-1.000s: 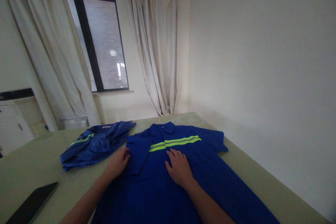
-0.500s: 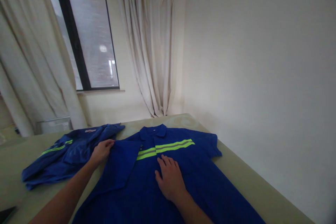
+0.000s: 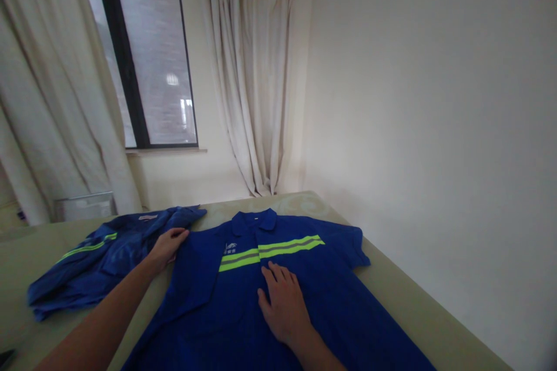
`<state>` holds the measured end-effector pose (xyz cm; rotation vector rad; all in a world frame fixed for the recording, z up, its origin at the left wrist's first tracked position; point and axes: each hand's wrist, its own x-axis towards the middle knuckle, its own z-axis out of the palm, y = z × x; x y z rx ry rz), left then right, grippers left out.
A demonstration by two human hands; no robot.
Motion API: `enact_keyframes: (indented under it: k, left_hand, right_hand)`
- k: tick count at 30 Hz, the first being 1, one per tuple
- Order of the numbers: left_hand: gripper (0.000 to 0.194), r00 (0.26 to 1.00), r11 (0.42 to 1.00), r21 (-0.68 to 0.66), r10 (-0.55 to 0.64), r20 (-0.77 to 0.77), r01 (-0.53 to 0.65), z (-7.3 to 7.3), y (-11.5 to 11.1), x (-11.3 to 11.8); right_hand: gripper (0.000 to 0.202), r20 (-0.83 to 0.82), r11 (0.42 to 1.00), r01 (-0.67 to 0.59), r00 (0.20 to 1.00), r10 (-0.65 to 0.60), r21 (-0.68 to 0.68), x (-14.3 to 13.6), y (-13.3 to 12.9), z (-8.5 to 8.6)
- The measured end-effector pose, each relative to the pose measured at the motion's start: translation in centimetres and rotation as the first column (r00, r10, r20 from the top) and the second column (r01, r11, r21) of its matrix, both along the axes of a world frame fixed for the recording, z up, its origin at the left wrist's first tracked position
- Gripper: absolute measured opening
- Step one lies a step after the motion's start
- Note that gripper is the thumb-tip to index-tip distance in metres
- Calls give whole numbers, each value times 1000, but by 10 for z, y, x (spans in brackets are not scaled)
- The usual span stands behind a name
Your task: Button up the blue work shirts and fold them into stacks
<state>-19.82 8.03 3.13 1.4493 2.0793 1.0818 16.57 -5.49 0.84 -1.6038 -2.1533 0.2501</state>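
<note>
A dark blue short-sleeved garment (image 3: 331,295) with a yellow-green reflective chest band lies spread out, its collar away from me. My left hand (image 3: 169,248) pinches the garment's edge on the left side, where a flap of cloth is folded over toward the chest. Flat on the front of the garment, just below the band, rests my right hand (image 3: 285,304), fingers spread. A second blue garment (image 3: 126,249) with a similar stripe lies crumpled to the left, partly behind my left forearm.
Both garments lie on a pale green surface (image 3: 391,278). A wall borders it on the right. Behind stand a window (image 3: 154,58) and curtains (image 3: 256,69). A dark object (image 3: 6,357) shows at the lower left edge.
The folded flap has shifted slightly left with my left hand, uncovering a white logo and more of the band. My right hand stays on the garment.
</note>
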Motion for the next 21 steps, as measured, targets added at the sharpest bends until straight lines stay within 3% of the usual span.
enact_keyframes:
  k: [2, 5, 7, 11, 14, 16, 18, 21]
  left_hand:
    - [30, 998, 1000, 7, 16, -66, -15, 3, -2, -2]
    - [41, 983, 998, 52, 55, -175, -46, 10, -13, 1]
    - [47, 969, 997, 82, 9, -246, 12, 9, -29, 12]
    - [57, 898, 966, 26, -229, -376, 257, -17, -82, 56]
    - [77, 749, 924, -169, -377, -545, 342, -40, -120, 80]
    - [75, 698, 911, -223, -409, -588, 346, -45, -132, 86]
    - [74, 680, 909, -250, -415, -605, 332, -41, -136, 88]
    - [71, 654, 918, -281, -396, -644, 279, -28, -137, 101]
  right_hand:
    - [49, 1, 1000, 0, 1000, 0, -3, 0, 0, 2]
    - [49, 2, 1000, 0, 1000, 0, 0, 1, -1, 4]
    - [49, 3, 1000, -4, 1000, 4, 1, 1, 0, 4]
    - [48, -4, 1000, -21, 1000, 21, 14, 1, 3, 2]
    - [46, -70, 999, -24, 997, 25, 26, 1, 7, 3]
    - [44, -154, 996, 38, 988, -25, 83, 5, 14, 8]
    - [43, -257, 969, 169, 959, -119, 180, 17, 24, 18]
    - [47, -447, 848, 451, 842, -301, 279, 54, 42, 35]
